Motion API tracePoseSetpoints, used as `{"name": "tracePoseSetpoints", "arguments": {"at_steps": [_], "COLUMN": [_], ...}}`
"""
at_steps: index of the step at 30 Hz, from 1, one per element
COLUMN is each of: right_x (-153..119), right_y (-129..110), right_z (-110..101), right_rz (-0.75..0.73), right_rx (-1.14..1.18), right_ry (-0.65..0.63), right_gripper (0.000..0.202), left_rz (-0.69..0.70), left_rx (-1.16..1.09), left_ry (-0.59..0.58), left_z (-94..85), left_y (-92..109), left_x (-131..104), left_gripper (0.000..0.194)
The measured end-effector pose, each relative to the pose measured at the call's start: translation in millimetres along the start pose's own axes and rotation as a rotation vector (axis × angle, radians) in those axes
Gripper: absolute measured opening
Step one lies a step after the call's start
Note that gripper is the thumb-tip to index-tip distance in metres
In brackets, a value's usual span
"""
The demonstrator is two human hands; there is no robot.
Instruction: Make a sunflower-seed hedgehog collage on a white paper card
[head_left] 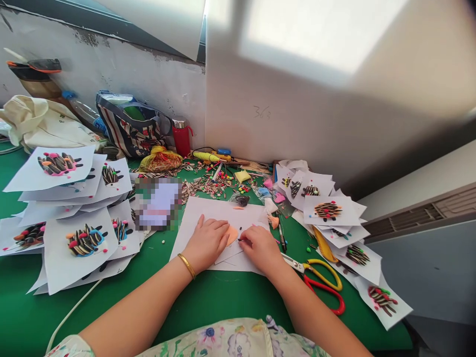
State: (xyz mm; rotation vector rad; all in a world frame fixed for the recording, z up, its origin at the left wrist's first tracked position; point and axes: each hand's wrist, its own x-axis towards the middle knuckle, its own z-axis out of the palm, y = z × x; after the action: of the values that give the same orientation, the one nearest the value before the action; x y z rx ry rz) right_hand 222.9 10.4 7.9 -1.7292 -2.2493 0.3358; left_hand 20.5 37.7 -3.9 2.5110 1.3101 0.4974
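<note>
White paper (197, 218) lies in front of me on the green table. My left hand (210, 243) rests flat on it, fingers stretched toward a flat orange clay shape (232, 235). Just right of that shape, my right hand (260, 246) has its fingers pinched together over the paper, at a small dark piece too tiny to make out. Another small dark piece (240, 228) sits above the right fingertips. A thin orange bit (238, 208) and a dark lump (242, 200) are near the paper's top edge.
Stacked cards with seed figures stand left (55, 213) and right (330, 210). Scissors (323, 280) lie beside my right forearm. Loose seeds and beads (211, 183), a red bottle (181, 139) and a striped bag (130, 126) are at the back. A blurred rectangle (158, 204) lies left of the paper.
</note>
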Motion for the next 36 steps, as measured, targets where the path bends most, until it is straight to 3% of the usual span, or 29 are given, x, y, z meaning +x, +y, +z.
{"name": "tracePoseSetpoints", "arguments": {"at_steps": [7, 18, 24, 32, 36], "right_x": [-0.7, -9.7, -23.2, 2.1, 7.9], "right_y": [-3.9, 4.3, 8.4, 26.5, 30.9], "right_z": [11.5, 6.8, 4.2, 1.6, 1.9], "right_rz": [-0.014, -0.024, -0.067, -0.068, -0.087], "right_rx": [-0.011, -0.038, -0.196, -0.201, -0.152], "right_ry": [0.032, 0.07, 0.081, 0.034, 0.084], "right_gripper": [0.004, 0.011, 0.03, 0.037, 0.039], "left_rz": [-0.001, -0.003, 0.004, 0.049, 0.046], "left_rx": [0.001, -0.014, -0.001, -0.011, -0.047], "left_ry": [0.005, 0.006, 0.018, 0.04, 0.064], "left_z": [-1.4, -1.1, -1.8, -7.2, -8.0], "left_y": [0.9, -0.4, 0.6, 2.6, -0.1], "left_x": [-0.1, -0.1, -0.7, 0.5, 1.3], "left_gripper": [0.033, 0.033, 0.032, 0.031, 0.032]}}
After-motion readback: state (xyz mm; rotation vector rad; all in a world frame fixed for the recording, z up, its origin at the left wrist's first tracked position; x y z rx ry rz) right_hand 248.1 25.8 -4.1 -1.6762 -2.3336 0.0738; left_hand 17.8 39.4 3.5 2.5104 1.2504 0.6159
